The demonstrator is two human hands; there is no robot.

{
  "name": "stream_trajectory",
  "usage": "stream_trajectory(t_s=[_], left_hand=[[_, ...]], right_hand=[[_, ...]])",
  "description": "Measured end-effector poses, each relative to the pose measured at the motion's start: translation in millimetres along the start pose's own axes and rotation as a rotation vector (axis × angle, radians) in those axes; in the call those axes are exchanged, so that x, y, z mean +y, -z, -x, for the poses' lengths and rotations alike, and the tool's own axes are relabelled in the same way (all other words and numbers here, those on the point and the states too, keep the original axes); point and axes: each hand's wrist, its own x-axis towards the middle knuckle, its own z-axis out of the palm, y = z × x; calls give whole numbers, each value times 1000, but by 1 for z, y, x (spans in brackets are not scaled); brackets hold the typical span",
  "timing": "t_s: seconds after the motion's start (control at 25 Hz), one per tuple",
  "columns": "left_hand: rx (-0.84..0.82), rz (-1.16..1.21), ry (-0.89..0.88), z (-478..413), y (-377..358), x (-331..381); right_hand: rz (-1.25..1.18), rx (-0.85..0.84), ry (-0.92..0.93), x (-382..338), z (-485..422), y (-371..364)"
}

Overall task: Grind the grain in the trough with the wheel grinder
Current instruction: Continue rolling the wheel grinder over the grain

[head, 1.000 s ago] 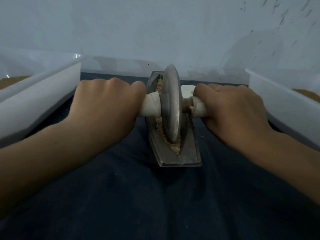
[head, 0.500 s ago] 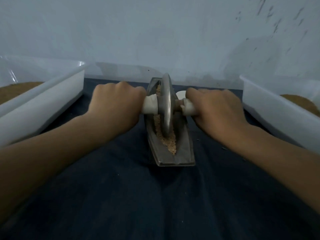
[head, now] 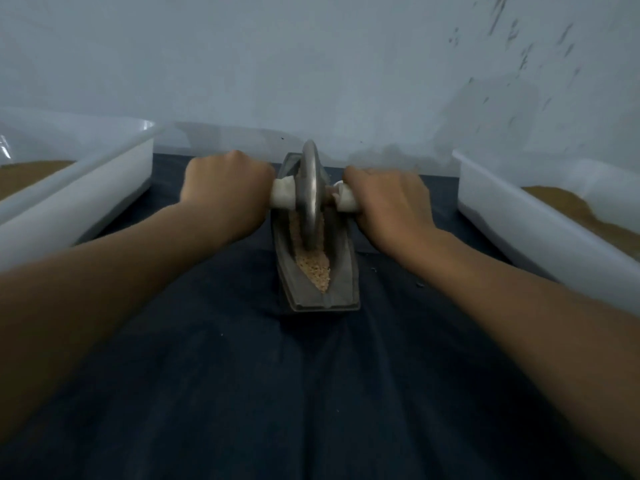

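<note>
A grey metal boat-shaped trough [head: 341, 292] lies lengthwise on the dark cloth, with tan crushed grain [head: 314, 268] in its near groove. The metal wheel grinder [head: 310, 199] stands upright in the groove toward the trough's far end. My left hand [head: 227, 199] grips the white-wrapped axle handle on the wheel's left. My right hand [head: 389, 202] grips the white handle on its right. Grain under the wheel is hidden.
A white plastic tub [head: 86, 199] holding brown grain sits at the left, and a second white tub [head: 540, 233] with grain stands at the right. A pale wall rises just behind the trough. Dark cloth [head: 311, 393] covers the near floor. A few specks lie right of the trough.
Both hands have pushed the wheel away from me along the groove, from the trough's middle to its far end. More grain shows at the near end.
</note>
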Motion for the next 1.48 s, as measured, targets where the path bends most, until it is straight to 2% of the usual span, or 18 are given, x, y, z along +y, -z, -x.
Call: stream_trajectory(t_s=[0.08, 0.2, 0.28, 0.48, 0.6, 0.68, 0.76, 0.88, 1.0, 1.12, 1.16, 1.24, 1.32, 1.4, 1.48], left_hand=[[106, -26, -67, 25, 2, -9], [176, -45, -102, 39, 7, -14], [113, -67, -42, 23, -6, -7], [-19, 111, 97, -27, -18, 2], [76, 57, 20, -2, -14, -3], [196, -12, -101, 22, -8, -11], [286, -4, -178, 32, 2, -18], [184, -72, -105, 20, -8, -9], [130, -22, 23, -17, -22, 0], [42, 23, 2, -29, -13, 0], [23, 22, -33, -23, -9, -2], [18, 36, -115, -1, -5, -17], [98, 24, -205, 25, 0, -32], [164, -17, -221, 33, 1, -36], [157, -77, -155, 20, -4, -26]], right_hand=[[-24, 117, 120, 6, 27, 7], [-18, 213, 121, 8, 39, 7], [35, 176, 42, 3, 23, -4], [33, -4, -64, -5, -42, -16], [21, 11, -6, -1, -16, -2], [5, 132, 82, 6, 18, 2], [-11, 231, 96, 13, 38, 5], [20, 235, 13, 8, 23, -10], [48, 48, -101, 0, -25, -24], [3, -73, -76, 4, -39, -20], [0, -75, -43, 6, -29, -14], [22, 24, 74, 15, 1, -4], [54, 118, 143, 19, 30, 12], [54, 156, 123, 23, 38, 15], [79, 89, 31, 17, 27, 3]])
